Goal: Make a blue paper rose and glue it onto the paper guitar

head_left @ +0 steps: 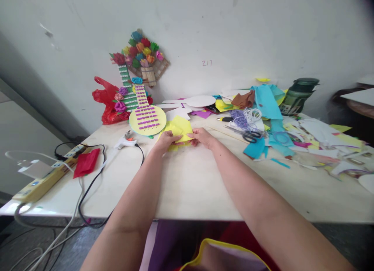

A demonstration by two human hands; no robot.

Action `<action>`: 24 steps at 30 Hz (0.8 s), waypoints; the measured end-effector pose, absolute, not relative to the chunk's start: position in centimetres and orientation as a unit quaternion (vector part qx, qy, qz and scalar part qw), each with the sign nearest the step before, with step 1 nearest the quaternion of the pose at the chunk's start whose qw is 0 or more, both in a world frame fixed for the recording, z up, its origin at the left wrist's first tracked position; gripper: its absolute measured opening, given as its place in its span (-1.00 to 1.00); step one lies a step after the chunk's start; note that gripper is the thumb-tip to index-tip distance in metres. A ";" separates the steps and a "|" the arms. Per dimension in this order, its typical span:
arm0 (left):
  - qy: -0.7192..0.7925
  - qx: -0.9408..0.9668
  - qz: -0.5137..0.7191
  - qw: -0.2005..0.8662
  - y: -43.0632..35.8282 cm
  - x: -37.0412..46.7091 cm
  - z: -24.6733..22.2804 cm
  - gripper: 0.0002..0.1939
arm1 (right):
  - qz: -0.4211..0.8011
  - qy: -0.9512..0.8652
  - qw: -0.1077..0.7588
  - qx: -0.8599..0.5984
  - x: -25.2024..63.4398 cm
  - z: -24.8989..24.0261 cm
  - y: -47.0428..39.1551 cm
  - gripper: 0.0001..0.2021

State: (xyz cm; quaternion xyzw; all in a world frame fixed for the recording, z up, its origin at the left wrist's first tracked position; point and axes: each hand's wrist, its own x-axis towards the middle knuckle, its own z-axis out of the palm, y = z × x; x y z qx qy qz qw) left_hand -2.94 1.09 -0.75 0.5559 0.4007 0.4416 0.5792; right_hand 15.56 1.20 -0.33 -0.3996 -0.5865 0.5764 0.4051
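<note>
Several layers of yellow paper (180,127) are between my two hands, just above the middle of the table. My left hand (168,140) grips their left edge with thumb and fingers. On the other side, my right hand (202,137) pinches the right edge; some fingertips are hidden by the paper. Behind my left hand stands a yellow paper guitar (147,120) with purple strips across it. A white hot glue gun (126,142) lies left of my left hand.
A yellow power strip (43,183) with cables and a folded red paper (87,162) are at left. Scissors (251,136), blue paper (267,103) and paper scraps (318,146) cover the right side. A green bottle (299,96) stands behind. Paper flowers (143,48) lean on the wall.
</note>
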 end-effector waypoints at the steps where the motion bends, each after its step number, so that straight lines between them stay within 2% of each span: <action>1: 0.401 0.561 0.438 0.577 1.1 -2.9 -0.8 -0.58 | 0.575 -0.587 0.406 -0.400 15.5 -0.4 1.2 -0.83; 24: 0.420 0.589 0.430 0.541 1.7 -3.1 -1.4 -0.58 | 0.536 -0.571 0.442 -0.437 14.8 -0.5 1.2 -0.89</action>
